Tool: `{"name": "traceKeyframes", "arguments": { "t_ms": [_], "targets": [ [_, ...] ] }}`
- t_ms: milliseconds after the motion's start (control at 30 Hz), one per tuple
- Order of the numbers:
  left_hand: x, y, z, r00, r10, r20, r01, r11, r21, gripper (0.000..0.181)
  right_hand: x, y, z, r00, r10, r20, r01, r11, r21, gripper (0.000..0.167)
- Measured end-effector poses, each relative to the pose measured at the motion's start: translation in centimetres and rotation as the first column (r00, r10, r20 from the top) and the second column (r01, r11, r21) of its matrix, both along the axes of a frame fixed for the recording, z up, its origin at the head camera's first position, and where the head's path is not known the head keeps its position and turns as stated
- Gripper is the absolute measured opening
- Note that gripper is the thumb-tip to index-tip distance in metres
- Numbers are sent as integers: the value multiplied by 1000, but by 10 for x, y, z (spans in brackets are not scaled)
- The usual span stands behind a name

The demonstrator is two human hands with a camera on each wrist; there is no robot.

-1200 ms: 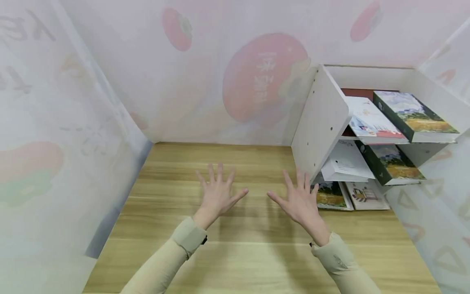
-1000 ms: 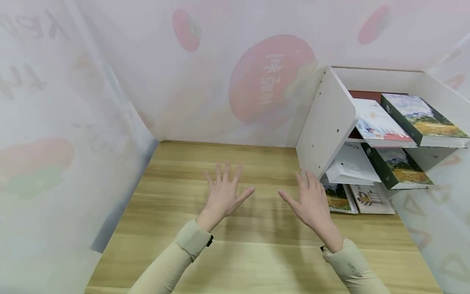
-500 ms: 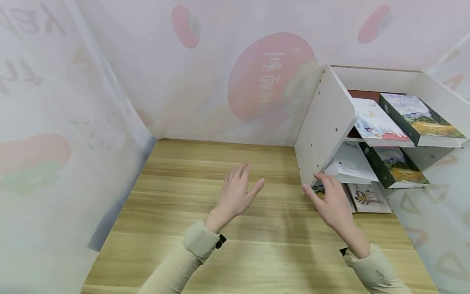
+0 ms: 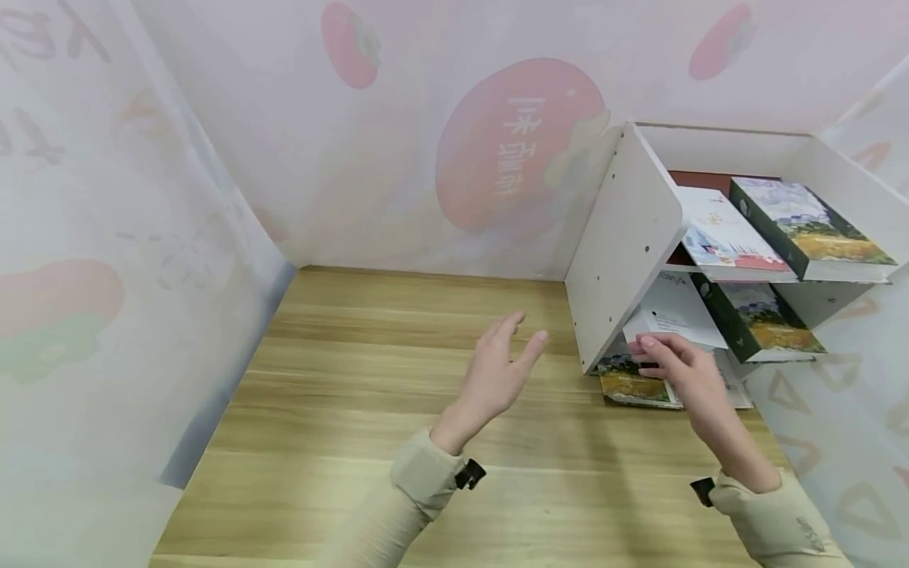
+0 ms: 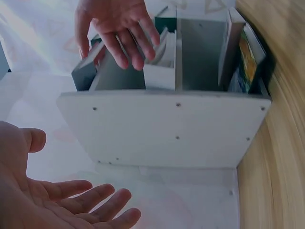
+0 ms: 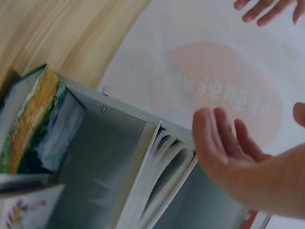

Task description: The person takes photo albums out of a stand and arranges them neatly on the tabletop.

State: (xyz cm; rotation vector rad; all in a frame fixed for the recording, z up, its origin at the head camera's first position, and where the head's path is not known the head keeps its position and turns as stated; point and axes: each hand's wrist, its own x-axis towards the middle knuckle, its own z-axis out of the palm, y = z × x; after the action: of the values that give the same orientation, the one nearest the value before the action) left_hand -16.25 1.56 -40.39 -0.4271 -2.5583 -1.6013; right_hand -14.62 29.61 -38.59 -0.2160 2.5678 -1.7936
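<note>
My left hand (image 4: 491, 377) hangs over the wooden table, left of the white shelf, with fingers relaxed and nothing held. In front of the shelf is my right hand (image 4: 692, 380), fingers slightly bent and apart from one another, holding nothing. It is nearest to the white book (image 4: 675, 308) on the middle level. In the right wrist view, a gap shows between the right hand (image 6: 243, 162) and that book's page edges (image 6: 164, 167). A landscape-cover book (image 4: 632, 377) lies on the bottom level, partly behind the right fingers. Another flat book beside it is mostly hidden by the hand.
The white shelf (image 4: 618, 244) stands at the table's back right. Its top level bears an illustrated white book (image 4: 731, 233) and a thick landscape-cover book (image 4: 817, 225); a similar thick book (image 4: 770, 319) lies below. Printed cloth (image 4: 398, 189) encloses the wooden table (image 4: 341, 410).
Both hands have moved to the right, the right one from beside the shelf to in front of its lower levels. Their widely spread fingers have relaxed. The books have stayed put.
</note>
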Motion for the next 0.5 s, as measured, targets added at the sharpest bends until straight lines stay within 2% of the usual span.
{"name": "traceKeyframes", "arguments": {
  "t_ms": [33, 67, 133, 200, 300, 367, 500],
  "targets": [
    [0, 4, 2, 1000, -9, 6, 9, 1000, 22, 69, -1, 4, 2, 998, 48, 29, -45, 994, -101, 39],
    [0, 8, 4, 1000, -20, 12, 19, 999, 41, 69, -1, 9, 4, 994, 97, 54, -85, 977, -195, 36],
    [0, 15, 7, 999, -42, 24, 40, 996, 81, 68, -3, 19, 7, 977, 196, 81, -157, 926, -344, 32],
    [0, 22, 9, 997, -64, 37, 59, 990, 125, 66, -4, 28, 10, 956, 280, 93, -212, 873, -440, 33],
    [1, 31, 14, 993, -98, 73, 82, 978, 191, 64, -7, 40, 12, 921, 372, 116, -252, 795, -552, 37],
    [1, 36, 17, 988, -121, 92, 98, 970, 223, 62, -9, 47, 13, 903, 407, 138, -248, 755, -607, 39],
    [0, 46, 23, 982, -150, 116, 117, 960, 253, 62, -11, 60, 12, 888, 427, 172, -215, 715, -665, 42]
  ]
}}
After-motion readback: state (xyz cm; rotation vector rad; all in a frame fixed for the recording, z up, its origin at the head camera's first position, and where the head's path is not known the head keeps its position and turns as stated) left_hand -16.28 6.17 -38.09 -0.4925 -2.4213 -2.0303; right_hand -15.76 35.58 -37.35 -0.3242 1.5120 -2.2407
